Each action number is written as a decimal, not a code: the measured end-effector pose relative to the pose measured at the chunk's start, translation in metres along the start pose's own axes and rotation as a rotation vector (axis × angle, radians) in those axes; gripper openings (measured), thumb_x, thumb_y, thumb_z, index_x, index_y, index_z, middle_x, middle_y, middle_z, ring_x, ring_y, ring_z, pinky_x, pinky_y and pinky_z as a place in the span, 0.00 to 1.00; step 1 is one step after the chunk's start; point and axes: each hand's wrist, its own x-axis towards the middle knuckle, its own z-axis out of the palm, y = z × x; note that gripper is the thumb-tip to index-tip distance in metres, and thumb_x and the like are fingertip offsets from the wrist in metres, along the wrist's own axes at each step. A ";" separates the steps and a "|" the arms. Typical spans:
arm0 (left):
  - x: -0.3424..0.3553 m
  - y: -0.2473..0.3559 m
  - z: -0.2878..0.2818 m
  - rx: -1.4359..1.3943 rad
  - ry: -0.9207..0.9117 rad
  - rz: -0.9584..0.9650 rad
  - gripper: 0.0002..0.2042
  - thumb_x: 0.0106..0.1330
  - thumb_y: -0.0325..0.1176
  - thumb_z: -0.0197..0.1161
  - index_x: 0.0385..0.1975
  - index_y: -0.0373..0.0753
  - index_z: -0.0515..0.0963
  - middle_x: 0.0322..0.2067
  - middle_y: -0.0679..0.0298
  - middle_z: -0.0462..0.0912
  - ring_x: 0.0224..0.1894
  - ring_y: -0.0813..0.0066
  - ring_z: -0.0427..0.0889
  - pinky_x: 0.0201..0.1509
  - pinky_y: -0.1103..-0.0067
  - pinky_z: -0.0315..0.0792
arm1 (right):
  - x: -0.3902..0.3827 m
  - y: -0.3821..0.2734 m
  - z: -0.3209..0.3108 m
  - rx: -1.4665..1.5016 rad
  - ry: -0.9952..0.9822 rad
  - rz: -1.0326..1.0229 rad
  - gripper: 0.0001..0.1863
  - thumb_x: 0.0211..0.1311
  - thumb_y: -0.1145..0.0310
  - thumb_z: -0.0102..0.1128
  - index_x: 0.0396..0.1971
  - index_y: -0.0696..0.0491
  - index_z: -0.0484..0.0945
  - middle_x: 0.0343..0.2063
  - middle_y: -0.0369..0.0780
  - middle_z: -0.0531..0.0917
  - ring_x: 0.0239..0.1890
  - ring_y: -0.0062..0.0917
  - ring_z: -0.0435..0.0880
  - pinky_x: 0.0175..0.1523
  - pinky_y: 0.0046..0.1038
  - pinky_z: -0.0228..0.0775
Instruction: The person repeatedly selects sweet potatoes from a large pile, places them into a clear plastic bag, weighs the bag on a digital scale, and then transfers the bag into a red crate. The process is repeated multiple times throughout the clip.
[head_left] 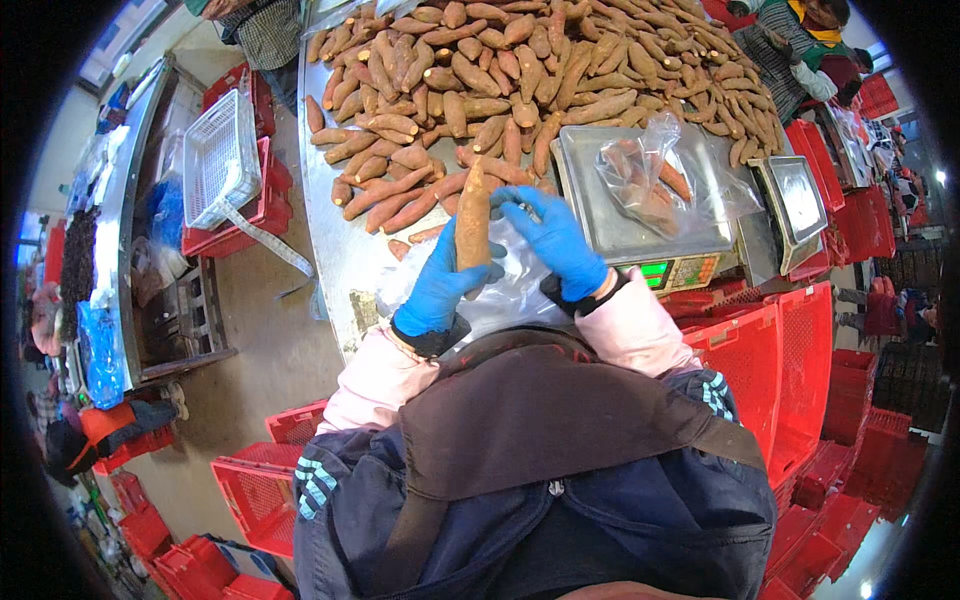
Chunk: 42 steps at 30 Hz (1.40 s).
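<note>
Steel table (335, 240) heaped with knobbly tubers (520, 70) lies beyond both blue-gloved hands: left hand (440, 285) grips a long tapered tuber (473, 215), right hand (555, 240) pinches crinkly clear bag (510, 290).

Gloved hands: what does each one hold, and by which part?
Left hand grips a sweet potato by its lower end; right hand pinches a clear plastic bag at its top edge.

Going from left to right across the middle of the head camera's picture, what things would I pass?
White wire basket on a red crate → left hand in a blue glove gripping a sweet potato → right hand → metal scale tray → clear bag of sweet potatoes → second scale.
</note>
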 end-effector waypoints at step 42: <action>0.236 0.008 0.148 0.238 -0.290 0.334 0.17 0.63 0.22 0.51 0.53 0.31 0.68 0.33 0.62 0.79 0.32 0.77 0.78 0.39 0.84 0.71 | -0.022 0.068 -0.271 -0.970 0.153 0.081 0.25 0.53 0.61 0.60 0.53 0.46 0.72 0.42 0.46 0.80 0.43 0.39 0.79 0.49 0.33 0.69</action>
